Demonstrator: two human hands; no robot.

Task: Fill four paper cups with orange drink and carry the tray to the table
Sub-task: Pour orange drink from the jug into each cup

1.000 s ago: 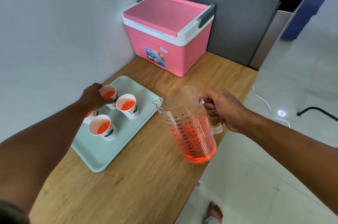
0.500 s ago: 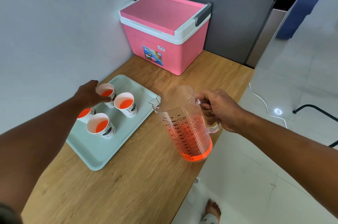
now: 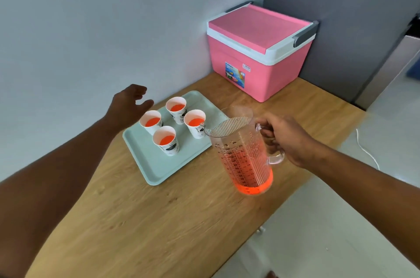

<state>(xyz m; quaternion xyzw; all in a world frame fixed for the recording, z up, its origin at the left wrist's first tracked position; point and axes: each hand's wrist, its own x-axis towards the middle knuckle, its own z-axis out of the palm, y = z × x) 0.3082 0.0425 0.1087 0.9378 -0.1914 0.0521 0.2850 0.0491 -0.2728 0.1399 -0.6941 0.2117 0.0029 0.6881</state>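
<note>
Pouring looks finished: all four paper cups (image 3: 172, 127) on the tray (image 3: 156, 173) show orange drink. The right hand (image 3: 286, 139) has its fingers wrapped round the handle of the jug (image 3: 243, 152), held upright beside the tray. The left hand (image 3: 130, 105) hovers open, holding nothing, just beyond the cups. Set the jug down well clear on the tabletop (image 3: 159, 221), then lift the tray level with both hands.

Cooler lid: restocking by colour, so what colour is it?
Pink lid with a white rim, seen in the head view.
</note>
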